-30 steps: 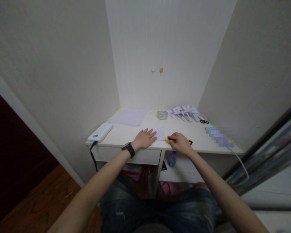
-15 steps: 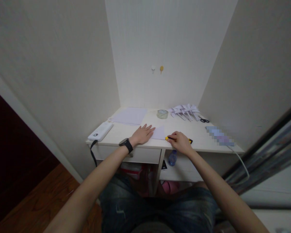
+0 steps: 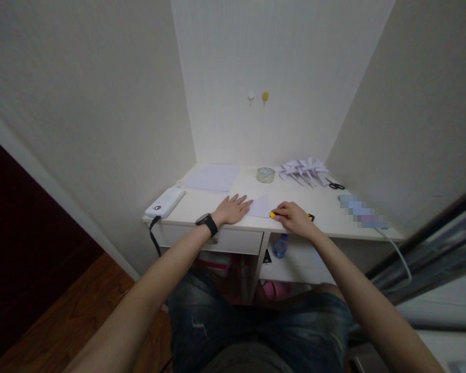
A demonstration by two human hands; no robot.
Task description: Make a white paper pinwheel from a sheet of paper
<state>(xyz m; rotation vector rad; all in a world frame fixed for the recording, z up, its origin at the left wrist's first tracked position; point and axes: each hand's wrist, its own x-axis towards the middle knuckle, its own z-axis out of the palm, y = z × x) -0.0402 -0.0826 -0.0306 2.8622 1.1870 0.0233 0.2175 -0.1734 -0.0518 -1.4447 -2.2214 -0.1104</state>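
Note:
My left hand (image 3: 235,209) lies flat with fingers spread, pressing on the left part of a small piece of white paper (image 3: 260,206). The paper rests near the front edge of the white desk (image 3: 213,205). My right hand (image 3: 293,217) is wrapped round a yellow and black utility knife (image 3: 311,217), whose front end sits at the paper's right edge. Most of the knife's body is hidden under my fingers, and I cannot make out its blade. A black watch (image 3: 207,223) is on my left wrist.
White paper sheets (image 3: 213,177) lie at the back left, near a white power bank (image 3: 165,202). A tape roll (image 3: 265,175), folded paper pinwheels (image 3: 305,169) and black scissors (image 3: 336,185) stand along the back right. A blurred phone (image 3: 363,212) with a cable lies at right.
The view has shifted slightly, so the desk appears a little higher and farther right. Both hands keep about the same places on the paper and the knife.

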